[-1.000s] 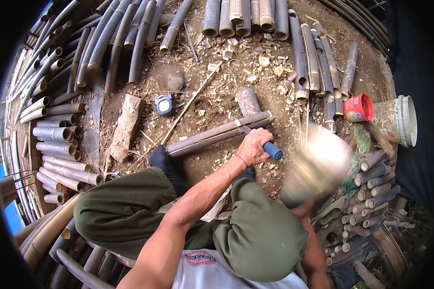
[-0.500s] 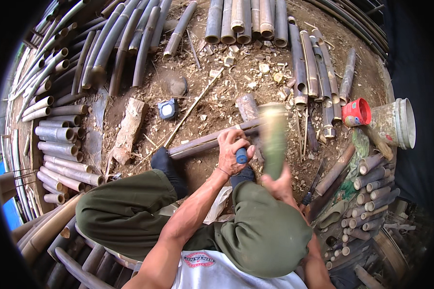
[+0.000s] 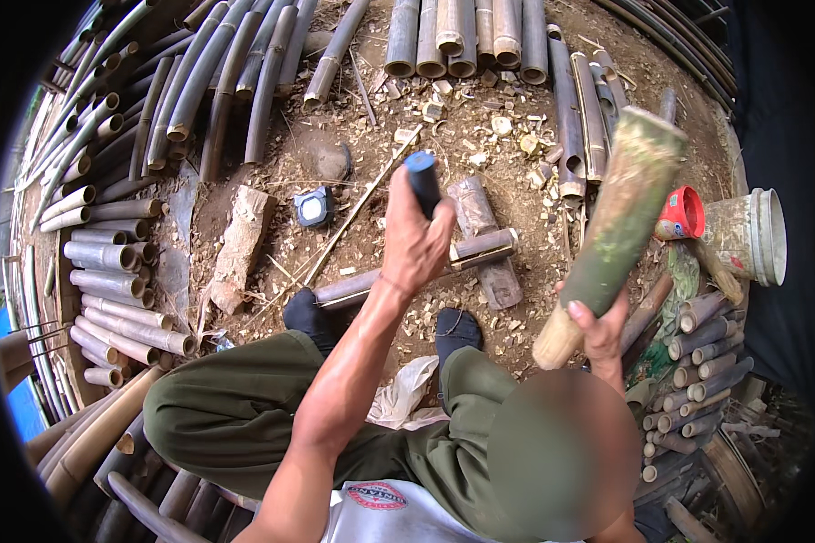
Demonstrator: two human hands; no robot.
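Dirt ground: left hand grips one blue-handled tool, right hand one bamboo mallet.

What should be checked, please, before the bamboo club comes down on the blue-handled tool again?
1. Left hand grips the blue-handled tool firmly: ok.
2. Right hand holds the bamboo club, raised to the right: ok.
3. Tool's blade seated in the bamboo pole: cannot tell, the hand hides it.
4. Pole rests across the wooden block: ok.
5. Feet in dark socks lie close to the pole: not ok.
6. Tape measure lies apart from the pole: ok.
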